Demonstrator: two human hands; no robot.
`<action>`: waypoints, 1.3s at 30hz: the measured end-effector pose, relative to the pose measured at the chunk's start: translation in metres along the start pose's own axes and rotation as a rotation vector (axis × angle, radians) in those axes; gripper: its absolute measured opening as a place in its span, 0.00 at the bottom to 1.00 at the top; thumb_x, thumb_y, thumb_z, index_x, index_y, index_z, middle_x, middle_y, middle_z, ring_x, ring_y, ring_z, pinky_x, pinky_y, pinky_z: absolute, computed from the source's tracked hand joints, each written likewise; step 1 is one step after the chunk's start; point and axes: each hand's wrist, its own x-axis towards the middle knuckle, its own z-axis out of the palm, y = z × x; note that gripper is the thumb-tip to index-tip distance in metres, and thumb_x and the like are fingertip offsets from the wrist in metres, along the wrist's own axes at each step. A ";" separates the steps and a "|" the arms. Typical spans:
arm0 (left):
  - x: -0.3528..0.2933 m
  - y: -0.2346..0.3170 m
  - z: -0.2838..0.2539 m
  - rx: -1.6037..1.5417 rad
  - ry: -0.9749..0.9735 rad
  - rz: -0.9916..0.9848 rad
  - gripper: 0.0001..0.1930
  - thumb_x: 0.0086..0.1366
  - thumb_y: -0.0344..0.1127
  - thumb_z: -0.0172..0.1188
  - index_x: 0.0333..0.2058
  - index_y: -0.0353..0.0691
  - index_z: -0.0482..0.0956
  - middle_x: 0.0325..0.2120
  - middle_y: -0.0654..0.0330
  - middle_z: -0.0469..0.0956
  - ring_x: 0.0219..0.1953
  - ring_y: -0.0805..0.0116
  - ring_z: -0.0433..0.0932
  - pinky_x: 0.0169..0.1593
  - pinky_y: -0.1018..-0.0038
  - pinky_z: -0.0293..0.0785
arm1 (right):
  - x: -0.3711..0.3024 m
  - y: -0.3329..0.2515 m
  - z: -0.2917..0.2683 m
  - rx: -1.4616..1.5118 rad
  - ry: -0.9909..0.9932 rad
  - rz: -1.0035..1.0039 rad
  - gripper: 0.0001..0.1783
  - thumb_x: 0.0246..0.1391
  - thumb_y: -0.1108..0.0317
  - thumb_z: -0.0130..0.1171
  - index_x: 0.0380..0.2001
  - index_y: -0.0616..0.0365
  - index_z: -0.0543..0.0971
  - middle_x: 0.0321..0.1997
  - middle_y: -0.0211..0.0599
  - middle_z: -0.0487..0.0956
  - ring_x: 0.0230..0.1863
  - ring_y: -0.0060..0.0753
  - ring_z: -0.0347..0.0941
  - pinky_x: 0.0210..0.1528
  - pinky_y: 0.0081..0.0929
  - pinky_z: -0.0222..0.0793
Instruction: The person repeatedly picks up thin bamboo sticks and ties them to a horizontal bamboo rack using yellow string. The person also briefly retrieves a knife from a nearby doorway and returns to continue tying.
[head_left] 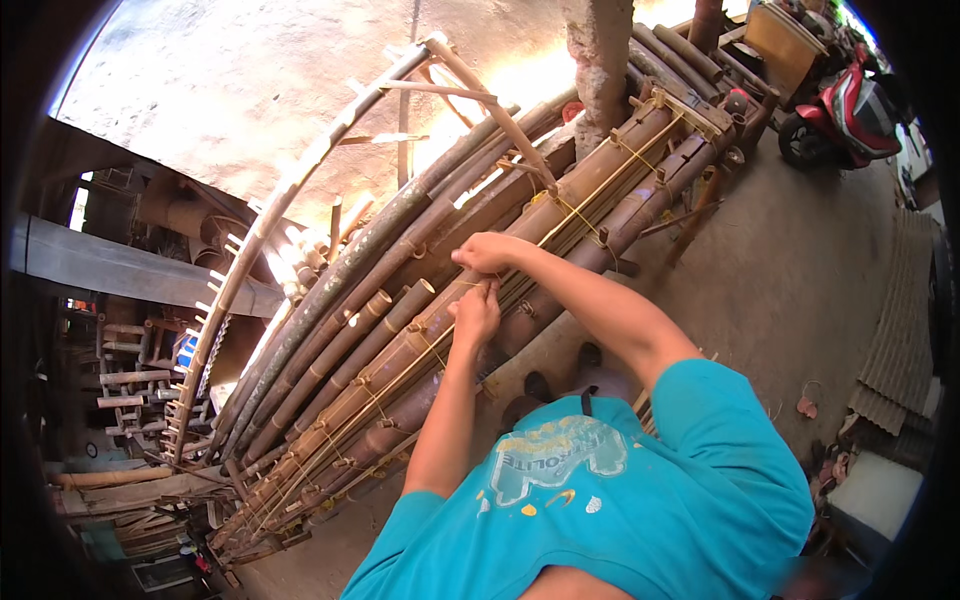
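Long brown bamboo poles (590, 180) lie side by side as a frame running from lower left to upper right, with thin bamboo strips (520, 285) between them. Yellow ties (575, 210) loop around the frame at intervals. At its middle, my right hand (483, 253) is closed in a fist over the near pole. Just below it, my left hand (477, 312) is closed, its fingertips pinched together and almost touching the right. A thin yellow cord shows between the two hands; its ends are hidden by my fingers.
Beyond the frame stand more bamboo poles (360, 250) and a curved, pegged bamboo piece (270, 215). A rough concrete post (600, 75) rises at the back. To the right are a red motorbike (850, 110) and corrugated sheets (890, 310). Bamboo racks (135, 390) stand at left.
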 end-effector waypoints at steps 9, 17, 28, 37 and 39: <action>0.010 0.009 0.006 0.059 0.132 0.075 0.14 0.73 0.43 0.49 0.38 0.44 0.82 0.26 0.60 0.81 0.32 0.64 0.80 0.48 0.63 0.62 | -0.164 0.086 0.055 -0.076 -0.083 -0.443 0.25 0.62 0.55 0.49 0.18 0.62 0.77 0.20 0.52 0.76 0.24 0.58 0.72 0.32 0.47 0.68; 0.127 -0.036 -0.005 -0.233 0.424 0.105 0.15 0.70 0.40 0.50 0.38 0.36 0.81 0.28 0.50 0.83 0.31 0.57 0.82 0.37 0.63 0.75 | -0.179 0.071 0.092 -0.324 0.132 -0.448 0.14 0.55 0.60 0.56 0.25 0.59 0.79 0.28 0.46 0.80 0.33 0.52 0.75 0.47 0.44 0.68; -0.026 -0.136 -0.097 0.089 0.017 0.044 0.21 0.68 0.46 0.54 0.49 0.33 0.76 0.43 0.40 0.79 0.49 0.42 0.78 0.54 0.54 0.71 | -0.175 -0.001 0.241 1.821 -0.041 0.387 0.17 0.64 0.56 0.52 0.49 0.53 0.77 0.48 0.32 0.79 0.47 0.26 0.76 0.52 0.34 0.73; -0.090 -0.187 -0.025 0.033 0.331 0.332 0.21 0.68 0.41 0.54 0.57 0.43 0.68 0.55 0.50 0.73 0.57 0.57 0.72 0.54 0.51 0.60 | -0.043 -0.146 0.186 0.422 0.240 -0.428 0.18 0.64 0.57 0.47 0.31 0.58 0.79 0.32 0.41 0.80 0.35 0.32 0.76 0.38 0.31 0.69; -0.093 -0.121 -0.073 0.084 -0.145 -0.067 0.19 0.71 0.46 0.48 0.52 0.42 0.75 0.46 0.46 0.79 0.53 0.47 0.76 0.55 0.44 0.57 | -0.007 -0.101 0.165 -0.525 0.555 -0.117 0.20 0.65 0.54 0.46 0.37 0.56 0.82 0.36 0.46 0.82 0.41 0.42 0.79 0.44 0.39 0.72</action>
